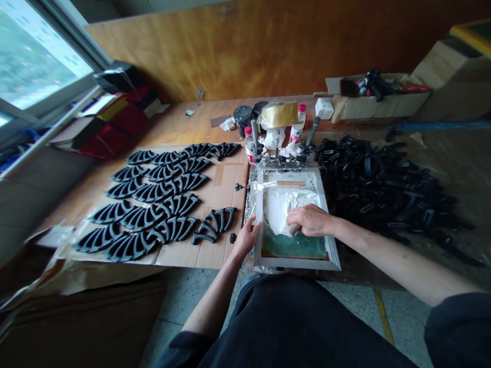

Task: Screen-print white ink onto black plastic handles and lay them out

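Observation:
A screen printing frame (333, 254) with a metal border lies in front of me, its green mesh (280, 246) partly covered by thick white ink (276, 207). In my right hand (312, 221) is a squeegee (293, 228); its handle shows below my closed fingers, and its blade is hard to make out against the ink. My left hand (247, 237) grips the frame's left edge, with the fingertips partly hidden. At the far end, the frame joins a clamp holder (282, 161) with upright posts. Whatever lies beneath the mesh is hidden.
Rows of curved black plastic parts (164, 186) cover the cardboard (215, 250) on the left. A heap of similar black parts (376, 184) lies right. Behind the frame stand red-capped bottles (297, 130), a black tub (243, 117) and a yellowish block (279, 113). An open carton (368, 110) sits back right.

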Action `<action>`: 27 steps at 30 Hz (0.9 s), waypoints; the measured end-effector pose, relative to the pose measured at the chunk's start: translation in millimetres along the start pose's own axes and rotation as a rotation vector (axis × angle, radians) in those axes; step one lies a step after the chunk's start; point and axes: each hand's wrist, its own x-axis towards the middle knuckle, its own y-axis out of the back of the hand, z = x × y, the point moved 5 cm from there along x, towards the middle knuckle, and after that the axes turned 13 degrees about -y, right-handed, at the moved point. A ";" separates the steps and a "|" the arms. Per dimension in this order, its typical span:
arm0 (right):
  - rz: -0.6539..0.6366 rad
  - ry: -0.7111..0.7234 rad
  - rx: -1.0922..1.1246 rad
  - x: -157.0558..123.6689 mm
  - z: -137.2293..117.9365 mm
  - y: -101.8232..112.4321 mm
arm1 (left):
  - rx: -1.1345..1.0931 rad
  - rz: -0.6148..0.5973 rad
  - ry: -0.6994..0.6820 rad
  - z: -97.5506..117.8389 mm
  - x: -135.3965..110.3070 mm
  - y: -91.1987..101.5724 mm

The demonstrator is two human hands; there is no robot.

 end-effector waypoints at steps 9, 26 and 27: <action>0.146 -0.044 0.090 -10.5 -4.1 -18.9 | -0.055 0.000 0.019 5.6 -3.2 2.2; 0.677 -0.787 0.374 -35.6 165.6 59.6 | -0.650 0.185 -0.356 163.9 17.7 63.1; 0.614 -0.751 0.367 -34.2 156.6 40.7 | -0.653 0.200 -0.408 174.5 25.1 65.2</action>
